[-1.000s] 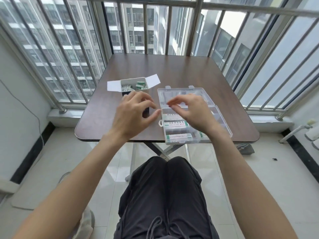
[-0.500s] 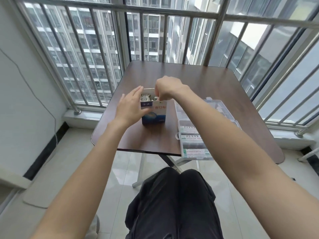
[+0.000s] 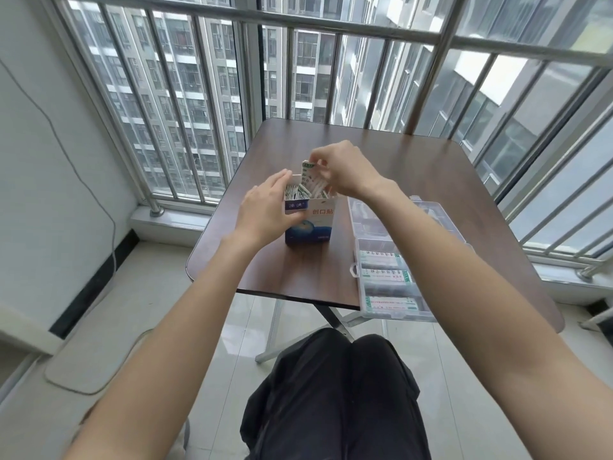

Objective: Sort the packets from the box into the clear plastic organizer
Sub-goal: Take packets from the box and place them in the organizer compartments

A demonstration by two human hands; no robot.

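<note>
Barred balcony windows with tower blocks beyond are seen behind a dark brown folding table (image 3: pixel 414 180), on which the work is laid out. Near the table's middle an opened blue-and-white plaster box (image 3: pixel 310 224) is stood upright, and everything else is best placed from it. Against the box's left side the left hand (image 3: pixel 265 210) is laid, fingers straight and together, steadying it and gripping nothing. Just above the box's open top the right hand (image 3: pixel 341 171) is held with its fingers curled around a few white-and-green packets (image 3: pixel 307 172), pinched and partly lifted out. More loose packets (image 3: pixel 298 190) are visible inside the box below them (how many cannot be told).

To the right of the box, toward the table's near edge, the clear plastic organizer (image 3: pixel 361 257) is lying with its lid swung open. Three of its near compartments are already filled with stacked packets (image 3: pixel 386 277); the sections farther back are partly hidden by the right forearm.

The sorting is judged to be partway done: some packets are stowed, one pinch is in hand, and a fair share is left in the box.
</note>
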